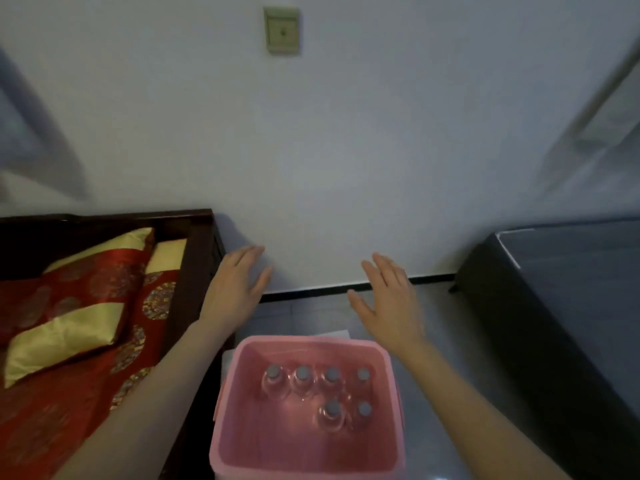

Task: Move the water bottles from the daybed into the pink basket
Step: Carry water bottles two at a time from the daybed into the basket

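The pink basket [386, 403] stands on the floor at the bottom centre. Inside it stand several clear water bottles [302, 379] with grey caps, upright, in a back row with two more in front. The daybed [194, 271], dark wood with a red and gold cover, lies to the left; I see no bottle on it. My left hand [235, 289] hovers flat above the daybed's corner, fingers apart and holding nothing. My right hand [388, 303] hovers beyond the basket's far rim, also spread and holding nothing.
A red and gold pillow [72, 306] lies on the daybed. A dark cabinet or bed [554, 306] fills the right side. A white wall with a switch plate [282, 31] stands ahead. Grey tiled floor [311, 317] shows between the furniture.
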